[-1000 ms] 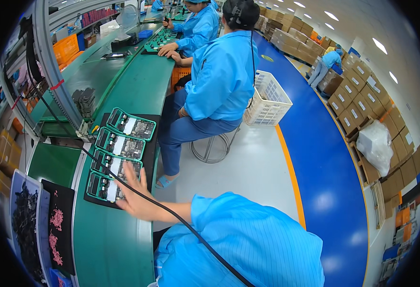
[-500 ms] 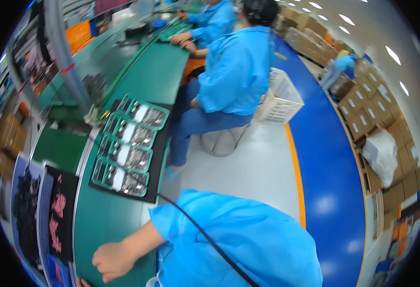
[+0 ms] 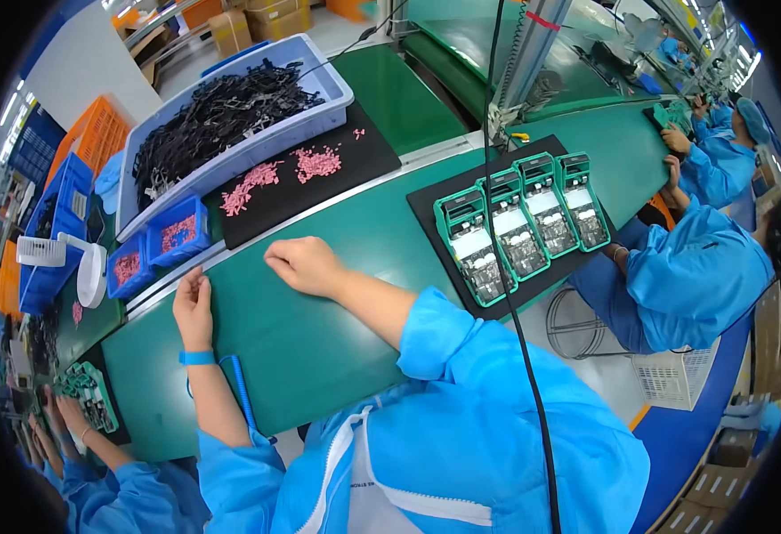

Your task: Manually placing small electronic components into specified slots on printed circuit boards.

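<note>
Both my hands rest over the green work surface [image 3: 319, 343], close to its far edge. My left hand [image 3: 194, 310] has a blue band on the wrist with a coiled blue cord. Its fingers are curled together, with nothing showing in them. To the right, my right hand [image 3: 308, 265] is closed in a loose fist, apart from the left, and no object shows in it. Two small blue bins [image 3: 177, 253] of pink pieces sit just beyond the left hand. Further right, several green-framed units with exposed electronics [image 3: 546, 220] lie side by side on a black mat [image 3: 426, 206].
A large pale-blue tub [image 3: 341, 89] of black parts stands beyond the bench, beside a black mat [image 3: 377, 147] with loose pink pieces. A white fan [image 3: 92, 271] stands at left. A black cable [image 3: 524, 356] hangs in front. Co-workers [image 3: 702, 267] sit at right; others' hands [image 3: 70, 416] are at lower left.
The view has swung left, so the tub, bins and mats have shifted right and more of the bench shows. My left hand has come fully into view. My right hand stays closed.
</note>
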`<state>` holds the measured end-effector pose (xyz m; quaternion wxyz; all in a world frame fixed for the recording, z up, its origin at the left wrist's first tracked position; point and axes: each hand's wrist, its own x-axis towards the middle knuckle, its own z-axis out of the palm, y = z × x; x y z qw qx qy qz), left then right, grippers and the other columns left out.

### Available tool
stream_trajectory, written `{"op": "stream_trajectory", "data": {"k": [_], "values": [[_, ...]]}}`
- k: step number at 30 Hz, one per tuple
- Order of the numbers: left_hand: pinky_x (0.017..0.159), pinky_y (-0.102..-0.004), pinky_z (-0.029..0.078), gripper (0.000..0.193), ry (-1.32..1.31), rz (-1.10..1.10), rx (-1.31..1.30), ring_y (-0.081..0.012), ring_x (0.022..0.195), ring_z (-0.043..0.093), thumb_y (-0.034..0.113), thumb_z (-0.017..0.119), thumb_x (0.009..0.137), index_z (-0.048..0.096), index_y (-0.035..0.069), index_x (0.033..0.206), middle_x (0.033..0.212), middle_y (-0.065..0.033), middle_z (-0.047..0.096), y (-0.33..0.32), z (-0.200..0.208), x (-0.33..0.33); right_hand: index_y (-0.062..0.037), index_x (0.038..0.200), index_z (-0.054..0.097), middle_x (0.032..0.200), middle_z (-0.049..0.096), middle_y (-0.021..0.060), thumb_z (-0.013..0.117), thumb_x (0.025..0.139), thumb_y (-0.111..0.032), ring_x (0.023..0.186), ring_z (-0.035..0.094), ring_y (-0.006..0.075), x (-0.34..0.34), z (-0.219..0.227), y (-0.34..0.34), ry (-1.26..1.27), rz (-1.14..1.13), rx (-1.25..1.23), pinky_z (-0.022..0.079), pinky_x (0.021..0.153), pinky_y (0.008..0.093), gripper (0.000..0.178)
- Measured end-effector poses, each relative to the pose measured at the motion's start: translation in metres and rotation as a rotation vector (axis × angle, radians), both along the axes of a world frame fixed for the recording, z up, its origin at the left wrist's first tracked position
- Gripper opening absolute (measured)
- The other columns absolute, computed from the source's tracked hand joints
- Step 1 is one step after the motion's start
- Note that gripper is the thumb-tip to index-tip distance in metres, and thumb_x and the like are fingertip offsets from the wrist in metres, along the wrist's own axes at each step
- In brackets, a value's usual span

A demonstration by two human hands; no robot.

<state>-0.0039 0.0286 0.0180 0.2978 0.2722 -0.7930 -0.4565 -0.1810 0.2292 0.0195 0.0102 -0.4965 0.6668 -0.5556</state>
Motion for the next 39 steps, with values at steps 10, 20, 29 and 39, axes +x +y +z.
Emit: {"op": "stream_trajectory", "data": {"k": [10, 20, 29, 39], "values": [[0.083, -0.0229, 0.044, 0.014, 0.165, -0.142, -0.015, -0.0105, 0.092, 0.056, 0.001, 0.055, 0.092, 0.06, 0.0, 0.105, 0.102, -0.0044, 0.06, 0.066, 0.043, -0.018, -0.0089, 0.083, 0.067, 0.08, 0.067, 0.0136, 0.058, 0.082, -0.02, 0.077, 0.065, 0.0332, -0.006, -0.002, -0.005, -0.053, 0.051, 0.092, 0.052, 0.069, 0.0446, 0.014], [0.062, -0.0325, 0.051, 0.015, 0.565, -1.303, -0.383, -0.0217, 0.074, 0.065, 0.013, 0.059, 0.084, 0.071, 0.007, 0.089, 0.092, -0.0085, 0.067, 0.264, 0.212, -0.053, -0.0105, 0.085, 0.067, 0.082, 0.067, 0.0138, 0.062, 0.082, -0.022, 0.08, 0.064, 0.0349, -0.006, -0.009, -0.004, -0.05, 0.062, 0.083, 0.051, 0.07, 0.0458, 0.013], [0.051, -0.0275, 0.044, 0.023, 0.509, -1.234, -0.249, -0.0184, 0.058, 0.049, 0.021, 0.061, 0.071, 0.048, 0.008, 0.057, 0.06, -0.0015, 0.047, 0.307, 0.251, -0.052, -0.0054, 0.095, 0.068, 0.082, 0.069, 0.0124, 0.062, 0.086, -0.016, 0.07, 0.067, 0.0225, -0.008, 0.0, -0.001, -0.071, 0.099, 0.165, 0.051, 0.063, 0.0314, 0.015], [0.05, -0.0355, 0.042, 0.017, 0.642, -1.175, -0.308, -0.0258, 0.063, 0.055, 0.019, 0.063, 0.075, 0.058, 0.006, 0.064, 0.072, -0.0092, 0.058, 0.266, 0.245, -0.066, -0.0019, 0.093, 0.068, 0.071, 0.066, 0.0076, 0.063, 0.087, -0.014, 0.063, 0.06, 0.0096, -0.012, 0.001, 0.0, -0.231, 0.054, 0.019, 0.048, 0.059, 0.0259, 0.015]]}}
